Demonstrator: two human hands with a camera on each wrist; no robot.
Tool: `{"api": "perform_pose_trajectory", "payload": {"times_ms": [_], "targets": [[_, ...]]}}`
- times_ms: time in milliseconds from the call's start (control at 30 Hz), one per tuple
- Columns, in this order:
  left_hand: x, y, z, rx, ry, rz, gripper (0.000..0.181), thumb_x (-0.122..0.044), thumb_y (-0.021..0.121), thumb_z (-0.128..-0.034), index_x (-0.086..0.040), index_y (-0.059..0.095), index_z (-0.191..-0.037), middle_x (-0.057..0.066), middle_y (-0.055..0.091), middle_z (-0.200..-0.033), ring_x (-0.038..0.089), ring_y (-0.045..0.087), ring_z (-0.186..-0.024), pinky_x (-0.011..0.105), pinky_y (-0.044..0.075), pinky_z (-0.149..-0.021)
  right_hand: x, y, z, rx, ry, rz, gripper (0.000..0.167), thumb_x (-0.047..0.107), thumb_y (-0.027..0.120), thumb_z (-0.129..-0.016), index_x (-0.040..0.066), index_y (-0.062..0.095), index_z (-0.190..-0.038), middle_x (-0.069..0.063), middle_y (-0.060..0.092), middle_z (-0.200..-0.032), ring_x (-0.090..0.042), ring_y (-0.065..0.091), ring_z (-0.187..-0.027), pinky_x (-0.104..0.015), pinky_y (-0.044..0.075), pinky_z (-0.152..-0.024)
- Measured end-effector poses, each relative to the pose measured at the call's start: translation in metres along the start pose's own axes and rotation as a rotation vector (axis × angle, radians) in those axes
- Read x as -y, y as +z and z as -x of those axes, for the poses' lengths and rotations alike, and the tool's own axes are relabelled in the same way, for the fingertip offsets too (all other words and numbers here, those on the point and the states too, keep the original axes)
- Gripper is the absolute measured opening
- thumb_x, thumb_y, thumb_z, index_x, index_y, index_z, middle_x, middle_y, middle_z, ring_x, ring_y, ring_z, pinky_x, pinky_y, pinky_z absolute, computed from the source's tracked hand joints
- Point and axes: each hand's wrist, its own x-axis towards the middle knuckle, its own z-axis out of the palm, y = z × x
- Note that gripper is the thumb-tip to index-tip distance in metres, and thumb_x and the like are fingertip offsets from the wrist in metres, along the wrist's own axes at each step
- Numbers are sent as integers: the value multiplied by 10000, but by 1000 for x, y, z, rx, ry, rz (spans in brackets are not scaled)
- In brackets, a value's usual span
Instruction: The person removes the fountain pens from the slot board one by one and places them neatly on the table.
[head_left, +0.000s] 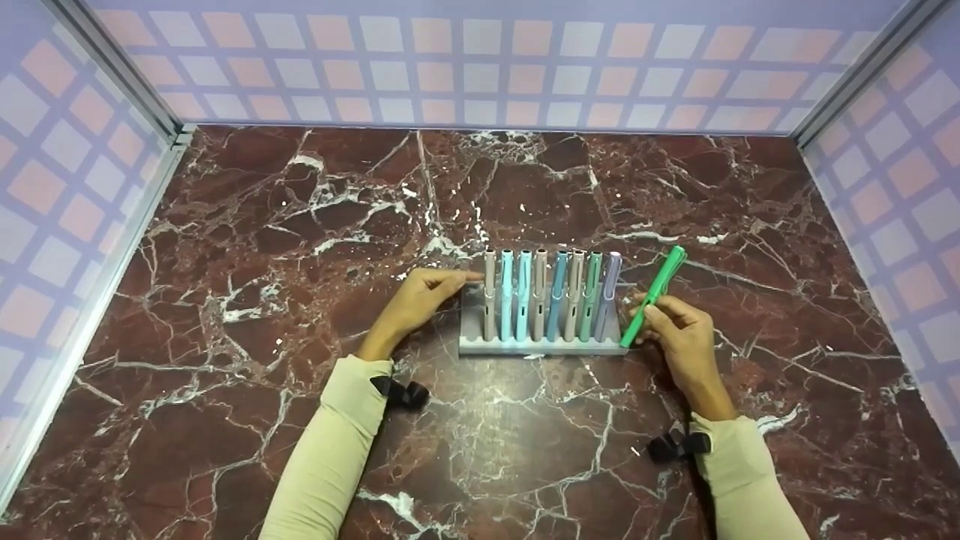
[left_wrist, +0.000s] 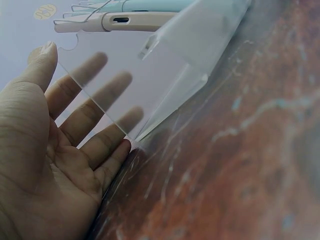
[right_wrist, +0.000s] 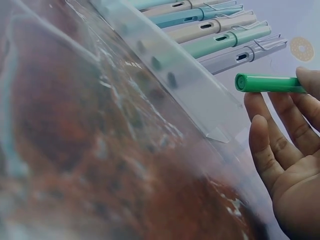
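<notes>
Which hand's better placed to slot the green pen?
Likely the right hand: it pinches the green pen by the right end of the clear stand. The left hand is at the opposite end, holding no pen.

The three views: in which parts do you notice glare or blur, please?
Head view: pale glare on the marbled tabletop, on the near side of the clear pen stand; left wrist view: tabletop blurred toward the right edge, left hand clearer; right wrist view: tabletop smeared and soft in the lower left, green pen comparatively sharp.
</notes>
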Motion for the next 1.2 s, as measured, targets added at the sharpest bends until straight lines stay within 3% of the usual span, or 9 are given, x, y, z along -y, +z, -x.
{"api": "perform_pose_trajectory", "payload": {"times_ms": [267, 367, 433, 467, 600, 667, 800, 1067, 1200], "targets": [[1, 0, 0, 3, 7, -7, 420, -359, 519, -1049, -12, 690, -1214, 128, 698, -1244, 213, 662, -1132, 351, 471, -1057, 1, 0, 6, 16, 11, -9, 276, -94, 544, -978, -347, 491, -1077, -247, 717, -861, -154, 655, -621, -264, 552, -535], [1, 0, 0, 1, -8, -4, 424, -360, 523, -1043, -12, 686, -1222, 125, 695, -1250, 107, 647, -910, 279, 491, -957, 1, 0, 9, 20, 10, 15, 284, -100, 546, -975, -355, 482, -1083, -269, 709, -846, -155, 653, -604, -263, 553, -524], [0, 0, 1, 0, -17, 1, 434, -366, 523, -1038, -8, 682, -1225, 131, 693, -1253, 86, 530, -719, 257, 480, -842, 1, 1, 11, 22, 8, 34, 284, -100, 548, -973, -357, 483, -1077, -278, 706, -839, -151, 650, -596, -258, 551, -518], [0, 0, 1, -1, -19, 1, 427, -359, 524, -1039, -9, 683, -1224, 132, 694, -1250, 78, 523, -717, 250, 478, -837, 1, 1, 11, 27, 6, 40, 283, -102, 546, -973, -358, 482, -1074, -281, 705, -840, -150, 652, -600, -256, 550, -517], [-1, 0, 1, 1, 5, 3, 341, -237, 512, -1061, 15, 682, -1215, 184, 692, -1229, 199, 686, -984, 319, 502, -986, 2, 2, 14, 42, -5, 39, 275, -107, 538, -973, -364, 475, -1049, -271, 710, -866, -142, 656, -619, -251, 548, -517], [-1, 1, 0, -1, 16, 6, 305, -171, 503, -1061, 27, 682, -1209, 203, 687, -1228, 280, 635, -1210, 390, 461, -1081, 3, 2, 15, 51, -14, 38, 268, -112, 537, -971, -364, 475, -1040, -265, 712, -880, -142, 660, -629, -251, 548, -516], [0, 1, -1, -2, 14, 13, 306, -161, 498, -1061, 43, 674, -1208, 215, 677, -1239, 366, 601, -1242, 446, 434, -1107, 5, 3, 19, 59, -20, 47, 241, -124, 544, -962, -348, 501, -1041, -233, 723, -877, -142, 657, -619, -244, 547, -514], [2, 0, -1, 2, 33, 18, 545, -475, 536, -1015, 17, 689, -1194, 198, 698, -1209, 346, 643, -1176, 429, 465, -1067, 8, 3, 26, 56, -3, 108, 237, -119, 574, -950, -331, 527, -1046, -225, 726, -850, -140, 645, -591, -236, 542, -514], [2, 0, -1, 0, 37, 15, 435, -358, 530, -1046, 22, 697, -1175, 179, 700, -1217, 327, 638, -1193, 417, 460, -1076, 9, 5, 30, 49, -2, 152, 225, -115, 586, -944, -320, 543, -1026, -253, 723, -861, -148, 640, -569, -240, 537, -504]]}}
